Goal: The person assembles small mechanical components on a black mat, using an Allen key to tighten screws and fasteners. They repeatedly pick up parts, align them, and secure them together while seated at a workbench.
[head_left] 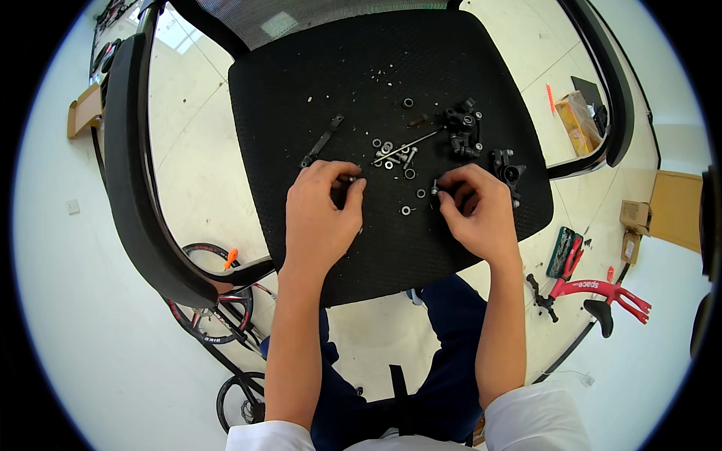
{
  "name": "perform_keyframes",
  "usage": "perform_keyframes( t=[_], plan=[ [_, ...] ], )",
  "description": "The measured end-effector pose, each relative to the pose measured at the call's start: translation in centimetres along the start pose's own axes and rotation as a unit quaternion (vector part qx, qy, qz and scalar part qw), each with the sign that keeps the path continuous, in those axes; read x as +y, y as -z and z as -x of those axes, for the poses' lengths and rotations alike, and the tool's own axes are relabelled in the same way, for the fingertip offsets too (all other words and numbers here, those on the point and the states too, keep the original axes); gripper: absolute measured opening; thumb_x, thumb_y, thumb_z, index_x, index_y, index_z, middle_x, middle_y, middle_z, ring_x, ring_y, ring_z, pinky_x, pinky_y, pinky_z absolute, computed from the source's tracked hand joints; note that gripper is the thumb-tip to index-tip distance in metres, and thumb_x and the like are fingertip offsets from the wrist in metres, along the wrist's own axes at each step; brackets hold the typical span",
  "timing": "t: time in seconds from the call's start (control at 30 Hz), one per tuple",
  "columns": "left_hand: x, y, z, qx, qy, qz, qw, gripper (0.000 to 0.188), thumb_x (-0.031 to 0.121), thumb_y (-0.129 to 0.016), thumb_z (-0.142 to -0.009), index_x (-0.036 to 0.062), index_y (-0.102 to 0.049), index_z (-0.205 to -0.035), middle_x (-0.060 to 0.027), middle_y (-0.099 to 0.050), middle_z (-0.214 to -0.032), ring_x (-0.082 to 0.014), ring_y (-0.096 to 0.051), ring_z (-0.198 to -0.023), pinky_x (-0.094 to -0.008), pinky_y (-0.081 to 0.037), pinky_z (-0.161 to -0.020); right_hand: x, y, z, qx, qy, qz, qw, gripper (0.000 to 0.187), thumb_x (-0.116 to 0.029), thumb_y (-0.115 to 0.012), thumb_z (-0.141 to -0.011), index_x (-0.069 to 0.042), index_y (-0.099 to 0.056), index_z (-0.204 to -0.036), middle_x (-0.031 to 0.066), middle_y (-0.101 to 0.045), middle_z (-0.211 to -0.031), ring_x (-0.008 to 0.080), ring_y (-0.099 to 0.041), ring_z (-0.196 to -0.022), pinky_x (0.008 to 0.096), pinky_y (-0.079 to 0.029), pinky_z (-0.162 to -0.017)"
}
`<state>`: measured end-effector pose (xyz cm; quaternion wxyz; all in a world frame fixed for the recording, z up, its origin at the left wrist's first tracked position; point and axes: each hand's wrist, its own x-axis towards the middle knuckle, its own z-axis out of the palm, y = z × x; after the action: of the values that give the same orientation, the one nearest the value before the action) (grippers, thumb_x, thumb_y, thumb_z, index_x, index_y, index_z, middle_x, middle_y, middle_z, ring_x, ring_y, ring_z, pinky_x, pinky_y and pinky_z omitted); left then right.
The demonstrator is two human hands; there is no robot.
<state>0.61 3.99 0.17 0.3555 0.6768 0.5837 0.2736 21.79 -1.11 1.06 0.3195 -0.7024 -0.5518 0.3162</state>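
Over the black chair seat [301, 79], my left hand [322, 218] pinches a small metal piece whose kind I cannot make out. My right hand [481, 214] holds a small silver bolt [435, 188] between thumb and fingertips. Between and beyond the hands lie several loose washers, nuts and bolts [408, 158], with a thin metal rod [414, 143] among them. Just past my left hand is a black arm-shaped bracket [325, 140]. Dark mechanical parts resembling bicycle brake calipers [461, 129] rest beyond my right hand, and another such part [511, 174] sits beside it.
Curved armrests [129, 161] flank the seat, and a mesh backrest [278, 22] rises at its far side. On the floor are a red bicycle frame [594, 287] and a yellow box [577, 124] at right, and a bicycle wheel [197, 319] at left.
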Motion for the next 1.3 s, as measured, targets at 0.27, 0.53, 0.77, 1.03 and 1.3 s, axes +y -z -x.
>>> perform_keyframes(
  t=[0.27, 0.53, 0.77, 1.03, 1.3],
  plan=[
    [0.8, -1.4, -0.5, 0.013, -0.001, -0.079, 0.997, 0.014, 0.012, -0.074, -0.08, 0.0058, -0.072, -0.093, -0.0056, -0.063, -0.083, -0.0226, -0.059, -0.081, -0.0345, -0.048, -0.075, -0.2, -1.6, -0.7, 0.002, 0.035, 0.059, 0.998, 0.016, -0.007, -0.078, -0.072, 0.0, -0.072, -0.085, 0.0055, -0.059, -0.078, 0.0153, -0.048, -0.055, 0.029, -0.041, -0.053],
    [0.0, -2.5, -1.5, 0.057, -0.024, -0.076, 0.995, 0.011, 0.012, -0.071, -0.083, 0.0042, -0.073, -0.09, -0.006, -0.063, -0.073, -0.0196, -0.055, -0.064, -0.0318, -0.043, -0.063, -1.0, -2.1, -2.0, 0.007, 0.016, -0.025, 1.0, 0.007, -0.003, -0.073, -0.08, 0.001, -0.072, -0.084, 0.0049, -0.064, -0.073, 0.0115, -0.055, -0.056, 0.0252, -0.043, -0.053],
    [0.5, -2.1, -1.5, 0.048, 0.043, -0.026, 0.998, 0.012, 0.012, -0.065, -0.09, 0.0019, -0.07, -0.093, -0.0078, -0.066, -0.077, -0.0215, -0.061, -0.07, -0.0349, -0.048, -0.068, -0.7, -2.1, -2.3, 0.024, -0.008, -0.018, 1.0, 0.009, -0.002, -0.07, -0.081, 0.003, -0.072, -0.089, 0.0116, -0.068, -0.075, 0.0197, -0.061, -0.058, 0.0306, -0.049, -0.058],
    [1.2, -1.6, -1.9, 0.08, 0.112, 0.053, 0.989, 0.009, 0.008, -0.066, -0.089, -0.0003, -0.068, -0.091, -0.0098, -0.067, -0.074, -0.0165, -0.058, -0.055, -0.029, -0.046, -0.056, -1.6, -3.6, -2.5, 0.04, 0.052, 0.062, 0.996, 0.013, -0.009, -0.072, -0.081, -0.004, -0.074, -0.092, 0.0061, -0.066, -0.083, 0.0228, -0.063, -0.062, 0.0329, -0.051, -0.06],
    [0.0, -1.0, -1.3, 0.017, -0.011, -0.04, 0.999, 0.008, 0.003, -0.072, -0.078, 0.0001, -0.07, -0.086, -0.005, -0.066, -0.075, -0.0111, -0.053, -0.061, -0.0258, -0.042, -0.056, -1.7, -3.8, -3.2, 0.046, 0.045, 0.06, 0.996, 0.012, -0.01, -0.073, -0.08, -0.004, -0.073, -0.091, 0.0043, -0.066, -0.084, 0.0198, -0.064, -0.063, 0.0309, -0.051, -0.059]
  ],
)
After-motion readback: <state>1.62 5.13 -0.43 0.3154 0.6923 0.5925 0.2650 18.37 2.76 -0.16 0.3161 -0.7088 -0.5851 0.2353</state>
